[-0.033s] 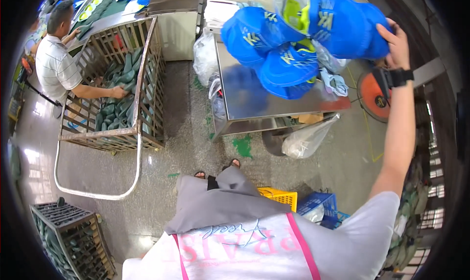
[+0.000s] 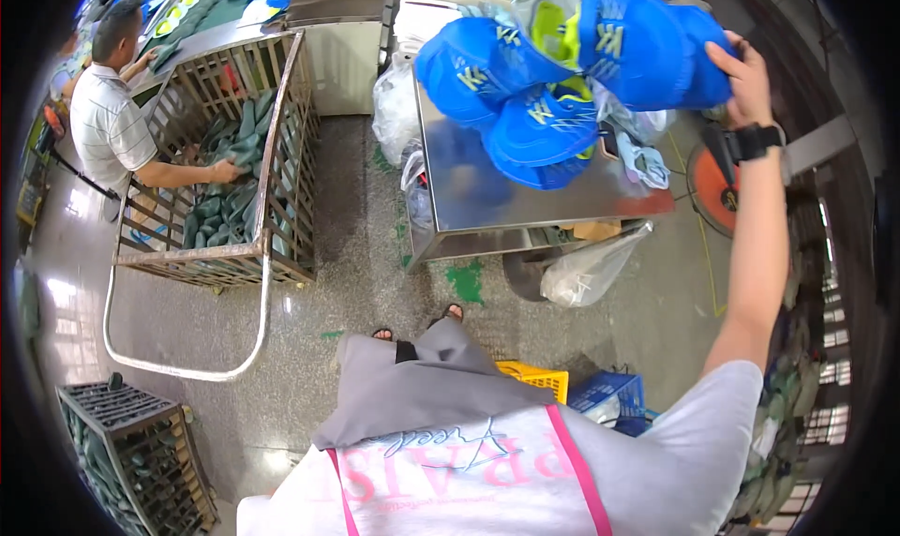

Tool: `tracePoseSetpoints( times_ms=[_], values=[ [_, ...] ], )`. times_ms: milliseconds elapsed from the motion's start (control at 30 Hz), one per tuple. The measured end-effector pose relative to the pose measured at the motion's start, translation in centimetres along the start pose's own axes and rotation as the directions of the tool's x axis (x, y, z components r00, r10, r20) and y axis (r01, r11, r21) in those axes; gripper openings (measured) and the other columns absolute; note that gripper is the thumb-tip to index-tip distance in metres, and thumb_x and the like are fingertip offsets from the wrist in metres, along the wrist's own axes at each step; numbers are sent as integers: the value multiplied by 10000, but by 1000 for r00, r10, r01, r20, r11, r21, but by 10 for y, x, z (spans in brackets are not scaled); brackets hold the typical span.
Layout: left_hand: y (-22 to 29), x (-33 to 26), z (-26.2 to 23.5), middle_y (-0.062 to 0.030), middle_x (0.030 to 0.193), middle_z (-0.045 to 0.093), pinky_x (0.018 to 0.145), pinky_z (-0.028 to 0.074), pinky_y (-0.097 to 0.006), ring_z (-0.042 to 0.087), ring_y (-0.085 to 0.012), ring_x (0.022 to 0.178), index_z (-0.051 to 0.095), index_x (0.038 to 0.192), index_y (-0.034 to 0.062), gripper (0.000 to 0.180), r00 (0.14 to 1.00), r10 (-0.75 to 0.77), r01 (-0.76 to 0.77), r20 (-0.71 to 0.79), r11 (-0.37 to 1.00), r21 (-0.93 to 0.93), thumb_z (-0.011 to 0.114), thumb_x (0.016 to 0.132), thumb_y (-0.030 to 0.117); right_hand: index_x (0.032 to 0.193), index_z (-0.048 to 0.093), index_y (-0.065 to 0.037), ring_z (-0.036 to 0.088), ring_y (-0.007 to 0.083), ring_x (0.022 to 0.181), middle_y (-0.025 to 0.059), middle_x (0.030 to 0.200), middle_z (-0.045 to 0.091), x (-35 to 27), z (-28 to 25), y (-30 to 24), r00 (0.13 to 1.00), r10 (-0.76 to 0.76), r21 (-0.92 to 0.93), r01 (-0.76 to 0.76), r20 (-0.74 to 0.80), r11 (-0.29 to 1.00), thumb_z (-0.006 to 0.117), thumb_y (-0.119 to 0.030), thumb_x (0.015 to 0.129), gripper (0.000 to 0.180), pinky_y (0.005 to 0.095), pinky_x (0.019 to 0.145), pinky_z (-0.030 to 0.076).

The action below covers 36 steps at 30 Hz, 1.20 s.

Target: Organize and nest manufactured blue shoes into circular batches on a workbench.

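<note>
Blue shoe uppers [image 2: 637,53] with yellow-green laces and lining are bunched and nested over the far end of a shiny metal table [image 2: 450,185]. My right hand [image 2: 747,81], with a black band on its wrist, reaches far forward. Its fingers are closed round the right end of the nested row of uppers, thumb side out of sight. Two more blue uppers [image 2: 544,128] hang at the left and front of the bunch. My left hand is not in view. Pale cloth [image 2: 642,161] lies beside the uppers at the table's right edge.
A person [image 2: 117,114] handles dark green shoe lasts [image 2: 225,217] in a slatted cart [image 2: 216,264] at left. Another rack [image 2: 122,409] stands near left. Plastic bags [image 2: 591,269] hang by the table. Yellow [image 2: 534,377] and blue [image 2: 609,391] crates sit by my legs. An orange disc [image 2: 717,185] stands right.
My right hand and the bunch of blue shoe uppers have shifted slightly left. More of the table's right end, with a small dark object, now shows beside the cloth.
</note>
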<state>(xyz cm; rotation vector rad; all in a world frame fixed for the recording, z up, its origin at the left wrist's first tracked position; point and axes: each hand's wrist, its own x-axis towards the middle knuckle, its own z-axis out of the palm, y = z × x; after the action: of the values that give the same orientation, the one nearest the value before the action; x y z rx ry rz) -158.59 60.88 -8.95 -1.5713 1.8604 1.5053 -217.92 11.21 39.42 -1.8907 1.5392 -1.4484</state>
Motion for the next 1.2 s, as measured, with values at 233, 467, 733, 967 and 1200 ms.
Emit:
tracePoseSetpoints(
  times_ms=[233, 467, 733, 967, 1200],
  values=[
    [82, 24, -3, -209, 829, 619, 683, 481, -433, 600, -367, 806, 641, 889, 59, 289, 994, -85, 83, -65, 996, -36, 536, 744, 286, 954, 602, -10, 573, 102, 787, 34, 903, 624, 79, 40, 80, 948, -125, 227, 58, 292, 972, 644, -95, 783, 195, 236, 748, 448],
    [173, 74, -25, -204, 832, 620, 686, 479, -430, 599, -362, 808, 643, 894, 65, 283, 984, -120, 116, -128, 992, -44, 537, 750, 285, 957, 620, -32, 582, 106, 792, 24, 891, 634, 122, 14, 118, 929, -152, 266, 60, 338, 962, 638, -110, 803, 174, 241, 739, 466],
    [242, 104, -72, -198, 835, 622, 689, 477, -426, 599, -356, 809, 645, 900, 73, 276, 972, -155, 157, -176, 988, -4, 538, 757, 283, 803, 599, -30, 549, 110, 641, 26, 735, 596, 130, -12, 69, 902, -431, 388, 387, 30, 837, 643, -9, 733, 85, 232, 622, 457],
    [285, 139, -123, -192, 838, 623, 692, 475, -423, 599, -350, 811, 646, 905, 79, 270, 967, -149, 157, -206, 987, 26, 540, 763, 282, 951, 605, 13, 538, 91, 781, 19, 861, 611, 113, -97, 223, 903, -426, -56, 430, 60, 901, 655, -117, 785, 216, 236, 722, 437],
    [328, 162, -171, -187, 840, 624, 695, 473, -420, 599, -345, 812, 648, 910, 85, 264, 984, -123, 134, -130, 987, 83, 541, 769, 281, 933, 634, -155, 577, 307, 797, 116, 827, 591, 74, -149, 363, 997, -74, -786, 46, 0, 616, 650, -292, 741, 237, 403, 656, 451]
  ],
)
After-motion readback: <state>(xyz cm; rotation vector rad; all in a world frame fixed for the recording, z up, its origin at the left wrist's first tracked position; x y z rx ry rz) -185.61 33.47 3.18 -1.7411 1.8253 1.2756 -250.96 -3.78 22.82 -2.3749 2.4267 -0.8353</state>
